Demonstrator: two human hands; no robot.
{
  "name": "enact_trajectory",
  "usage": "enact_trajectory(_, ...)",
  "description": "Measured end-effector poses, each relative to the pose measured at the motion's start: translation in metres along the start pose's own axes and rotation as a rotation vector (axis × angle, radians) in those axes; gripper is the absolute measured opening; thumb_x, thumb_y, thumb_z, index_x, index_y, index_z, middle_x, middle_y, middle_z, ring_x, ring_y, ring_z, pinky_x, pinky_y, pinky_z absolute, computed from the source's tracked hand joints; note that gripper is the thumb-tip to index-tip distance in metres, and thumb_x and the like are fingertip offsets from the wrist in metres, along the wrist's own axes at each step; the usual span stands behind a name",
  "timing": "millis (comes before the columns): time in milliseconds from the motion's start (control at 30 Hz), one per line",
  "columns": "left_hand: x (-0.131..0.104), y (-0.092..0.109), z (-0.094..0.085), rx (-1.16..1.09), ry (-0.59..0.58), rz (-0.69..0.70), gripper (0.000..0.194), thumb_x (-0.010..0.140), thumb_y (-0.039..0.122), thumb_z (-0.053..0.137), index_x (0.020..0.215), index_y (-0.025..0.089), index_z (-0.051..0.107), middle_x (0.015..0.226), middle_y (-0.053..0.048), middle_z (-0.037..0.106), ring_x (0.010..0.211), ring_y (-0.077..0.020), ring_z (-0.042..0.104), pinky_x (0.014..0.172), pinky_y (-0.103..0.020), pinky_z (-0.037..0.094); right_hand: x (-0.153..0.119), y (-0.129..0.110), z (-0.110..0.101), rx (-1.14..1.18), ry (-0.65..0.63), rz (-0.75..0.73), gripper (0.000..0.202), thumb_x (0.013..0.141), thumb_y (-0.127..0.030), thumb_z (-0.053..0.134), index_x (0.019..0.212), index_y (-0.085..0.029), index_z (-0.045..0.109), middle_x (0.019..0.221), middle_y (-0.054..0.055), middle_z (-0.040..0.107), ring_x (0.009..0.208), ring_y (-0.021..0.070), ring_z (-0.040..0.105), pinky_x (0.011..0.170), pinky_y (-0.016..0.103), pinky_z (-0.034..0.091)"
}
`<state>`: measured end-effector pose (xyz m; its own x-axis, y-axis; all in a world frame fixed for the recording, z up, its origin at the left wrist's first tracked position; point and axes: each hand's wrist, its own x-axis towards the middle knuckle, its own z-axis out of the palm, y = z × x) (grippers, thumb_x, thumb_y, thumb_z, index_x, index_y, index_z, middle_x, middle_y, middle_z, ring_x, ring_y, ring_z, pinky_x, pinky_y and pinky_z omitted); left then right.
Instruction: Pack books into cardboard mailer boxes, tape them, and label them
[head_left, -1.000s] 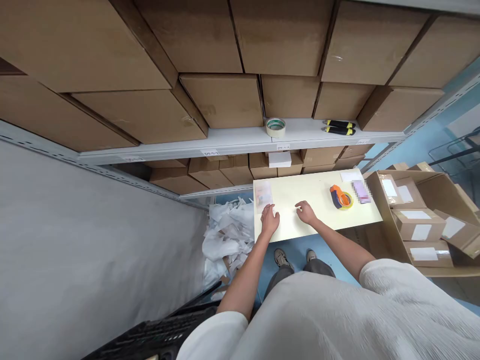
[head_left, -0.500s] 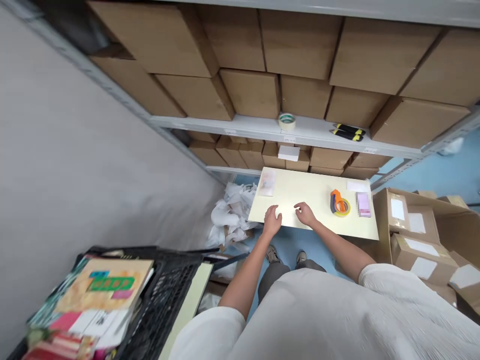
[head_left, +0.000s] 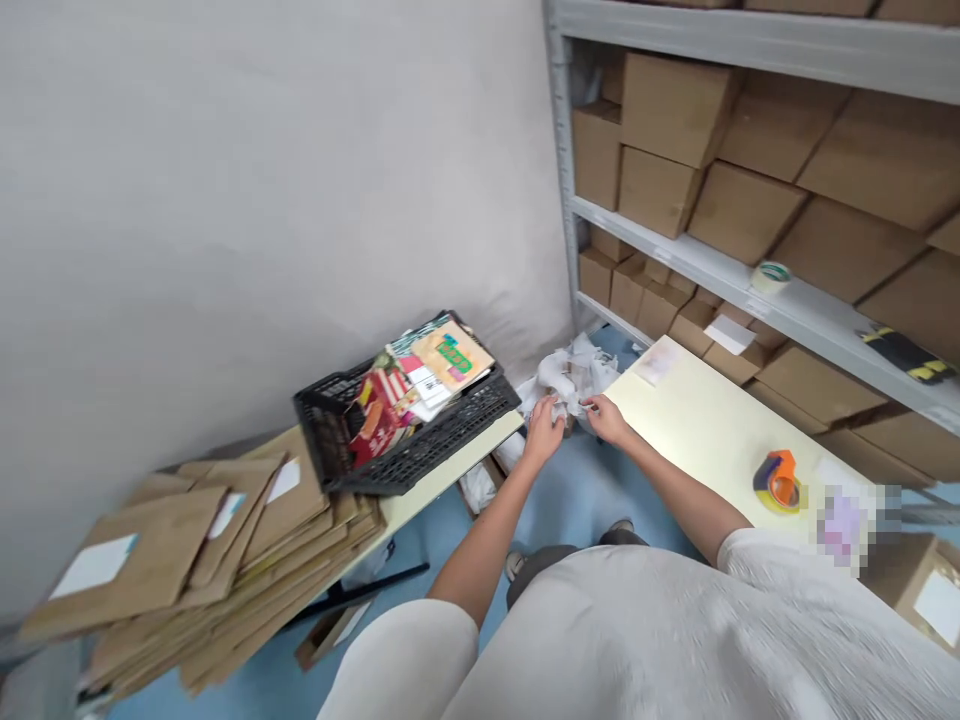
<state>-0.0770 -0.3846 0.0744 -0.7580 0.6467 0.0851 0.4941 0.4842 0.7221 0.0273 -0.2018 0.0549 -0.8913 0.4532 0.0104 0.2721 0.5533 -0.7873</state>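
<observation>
Tho blurry, cover-txt left of LH

Right of the right grip, a cream tabletop carries a pale packet, tape dispenser and blurred purple item; left of the left grip, a second tabletop bears a black crate and stacked brown cardboard

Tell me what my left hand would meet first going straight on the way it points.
Your left hand would probably meet the crumpled white wrapping heaped beyond it, though depth is unclear and it might pass above.
</observation>
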Motion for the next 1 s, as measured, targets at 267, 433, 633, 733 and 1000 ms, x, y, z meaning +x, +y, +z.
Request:
enact_trajectory(267, -0.073, -0.079, -0.119, 0.001, 0.177, -0.107, 0.048, 0.098, 0.023, 0.056, 0.146, 0.021, 0.061, 0.158, -0.016, 0.057, 0.154, -0.0297, 0.050, 0.131, -0.051, 0.039, 0.012, -0.118, 0.113, 0.012, -0.131, -0.199, 0.028, 0.093, -0.015, 0.058, 0.114, -0.020, 0.076, 0.117, 0.009, 0.074, 0.099, 0.0212, 0.069, 0.103, 0.038, 0.054)
enact_trajectory(433, -0.119, -0.130, -0.187, -0.025, 0.245, -0.098, 0.048, 0.098, 0.021, 0.056, 0.146, 0.022, 0.061, 0.158, -0.015, 0.057, 0.154, -0.0283, 0.049, 0.132, -0.050, 0.039, 0.002, -0.192, 0.188, 0.073, -0.163, -0.321, 0.027, 0.094, -0.016, 0.058, 0.114, -0.020, 0.076, 0.118, 0.009, 0.073, 0.103, 0.0211, 0.068, 0.103, 0.037, 0.055)
enact_trajectory(633, -0.160, -0.180, -0.258, -0.028, 0.289, -0.122, 0.047, 0.098, 0.021, 0.057, 0.145, 0.021, 0.062, 0.156, -0.015, 0.059, 0.151, -0.0287, 0.052, 0.130, -0.051, 0.041, -0.008, -0.262, 0.259, 0.070, -0.198, -0.377, 0.025, 0.095, -0.018, 0.058, 0.112, -0.020, 0.076, 0.116, 0.009, 0.073, 0.101, 0.0216, 0.069, 0.101, 0.037, 0.056)
enact_trajectory(733, -0.169, -0.195, -0.278, -0.043, 0.309, -0.134, 0.048, 0.098, 0.021, 0.057, 0.146, 0.023, 0.062, 0.157, -0.014, 0.058, 0.151, -0.0278, 0.052, 0.131, -0.050, 0.040, -0.004, -0.280, 0.273, 0.040, -0.200, -0.377, 0.027, 0.094, -0.018, 0.058, 0.113, -0.020, 0.077, 0.115, 0.009, 0.073, 0.100, 0.0219, 0.069, 0.101, 0.038, 0.056)
enact_trajectory(1000, -0.148, -0.202, -0.285, -0.067, 0.332, -0.110, 0.049, 0.099, 0.020, 0.056, 0.149, 0.024, 0.061, 0.157, -0.013, 0.058, 0.153, -0.0262, 0.051, 0.132, -0.047, 0.039, 0.029, -0.290, 0.268, -0.037, -0.208, -0.363, 0.028, 0.093, -0.018, 0.057, 0.113, -0.021, 0.077, 0.114, 0.008, 0.074, 0.099, 0.0230, 0.068, 0.101, 0.038, 0.055)
